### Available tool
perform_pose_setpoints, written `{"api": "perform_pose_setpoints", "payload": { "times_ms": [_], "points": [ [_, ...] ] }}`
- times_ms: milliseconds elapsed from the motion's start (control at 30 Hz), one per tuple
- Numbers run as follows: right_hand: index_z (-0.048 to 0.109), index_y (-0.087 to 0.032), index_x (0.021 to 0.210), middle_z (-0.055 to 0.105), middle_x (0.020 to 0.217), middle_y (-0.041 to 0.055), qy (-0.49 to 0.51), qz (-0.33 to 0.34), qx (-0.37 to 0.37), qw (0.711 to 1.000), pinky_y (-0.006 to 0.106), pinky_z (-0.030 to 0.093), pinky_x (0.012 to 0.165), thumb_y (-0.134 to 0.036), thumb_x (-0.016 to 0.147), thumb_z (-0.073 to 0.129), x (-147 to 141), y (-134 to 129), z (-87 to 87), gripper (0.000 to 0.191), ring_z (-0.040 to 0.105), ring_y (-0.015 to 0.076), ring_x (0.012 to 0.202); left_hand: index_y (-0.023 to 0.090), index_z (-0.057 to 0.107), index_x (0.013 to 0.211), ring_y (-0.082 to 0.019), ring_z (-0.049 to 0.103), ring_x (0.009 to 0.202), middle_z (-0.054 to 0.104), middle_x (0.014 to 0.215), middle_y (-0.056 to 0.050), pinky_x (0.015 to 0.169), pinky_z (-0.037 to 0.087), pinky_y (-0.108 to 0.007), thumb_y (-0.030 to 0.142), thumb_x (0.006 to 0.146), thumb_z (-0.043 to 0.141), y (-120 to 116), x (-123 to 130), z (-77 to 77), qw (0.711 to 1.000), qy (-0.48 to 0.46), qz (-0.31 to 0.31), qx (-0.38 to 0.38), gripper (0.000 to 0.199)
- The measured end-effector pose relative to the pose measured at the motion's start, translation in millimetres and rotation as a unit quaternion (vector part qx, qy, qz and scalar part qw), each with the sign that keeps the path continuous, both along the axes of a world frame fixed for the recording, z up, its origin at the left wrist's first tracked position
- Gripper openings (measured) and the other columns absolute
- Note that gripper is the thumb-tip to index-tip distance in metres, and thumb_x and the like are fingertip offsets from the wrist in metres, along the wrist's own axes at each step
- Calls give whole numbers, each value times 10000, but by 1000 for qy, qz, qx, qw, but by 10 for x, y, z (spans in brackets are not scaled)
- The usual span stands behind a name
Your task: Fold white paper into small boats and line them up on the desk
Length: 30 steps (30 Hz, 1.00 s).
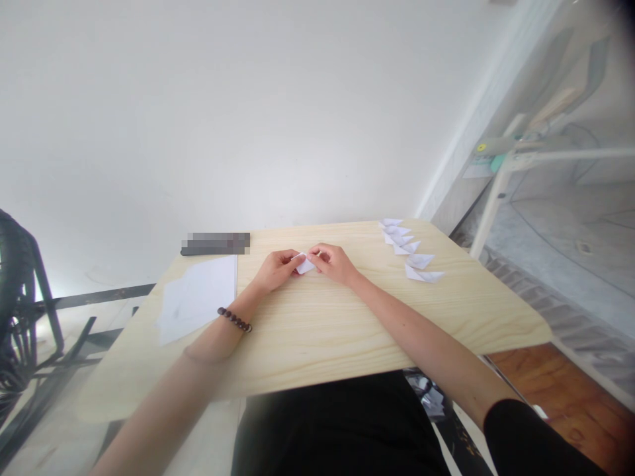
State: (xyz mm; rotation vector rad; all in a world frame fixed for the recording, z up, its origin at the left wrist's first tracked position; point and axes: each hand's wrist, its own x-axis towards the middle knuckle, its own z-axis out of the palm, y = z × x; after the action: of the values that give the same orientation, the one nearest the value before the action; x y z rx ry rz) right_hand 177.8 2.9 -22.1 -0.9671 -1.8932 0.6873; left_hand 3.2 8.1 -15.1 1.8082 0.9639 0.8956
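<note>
A small folded piece of white paper (305, 265) is held between my two hands above the middle of the table. My left hand (279, 270) pinches its left side, thumb on top. On the other side, the thumb and fingertips of my right hand (333, 262) are closed on its upper right edge. The finer folds of the paper are too small to make out. To the right of my hands, several folded white paper shapes (407, 246) with pointed ends stand in a row on the table.
Loose white sheets (201, 297) lie at the table's left, with a dark, pixelated flat object (215, 244) behind them. The pale wooden table (317, 344) meets a white wall (278, 119). A white metal frame (491, 205) stands beyond its right edge, and a black wheeled thing (24, 291) at far left.
</note>
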Motion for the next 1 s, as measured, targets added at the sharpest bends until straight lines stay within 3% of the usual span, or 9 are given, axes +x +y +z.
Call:
{"api": "perform_pose_setpoints", "payload": {
  "times_ms": [267, 767, 1000],
  "points": [
    [570, -149, 752, 585, 698, 5, -17, -31, 12, 999, 183, 382, 513, -364, 765, 460, -6, 5, 0, 242, 488, 61, 514, 122, 606, 827, -156, 572, 691, 627, 757, -64, 642, 458, -268, 489, 729, 495, -18, 1, 12, 1000, 2, -17, 3, 396],
    [572, -150, 746, 589, 707, 3, -17, -25, 12, 999, 186, 363, 501, -326, 756, 466, -3, -1, 4, 206, 475, 58, 504, 128, 602, 847, -163, 576, 710, 631, 777, -54, 632, 442, -265, 464, 712, 531, -32, -3, 17, 1000, 13, -13, -10, 369],
    [558, -150, 757, 583, 719, 10, -14, -42, 12, 999, 189, 375, 511, -360, 773, 444, -6, 4, 0, 239, 483, 67, 522, 125, 573, 888, -152, 570, 695, 623, 796, -54, 622, 432, -263, 422, 647, 612, -27, 4, 12, 1000, 10, -14, -16, 383]
  ]
}}
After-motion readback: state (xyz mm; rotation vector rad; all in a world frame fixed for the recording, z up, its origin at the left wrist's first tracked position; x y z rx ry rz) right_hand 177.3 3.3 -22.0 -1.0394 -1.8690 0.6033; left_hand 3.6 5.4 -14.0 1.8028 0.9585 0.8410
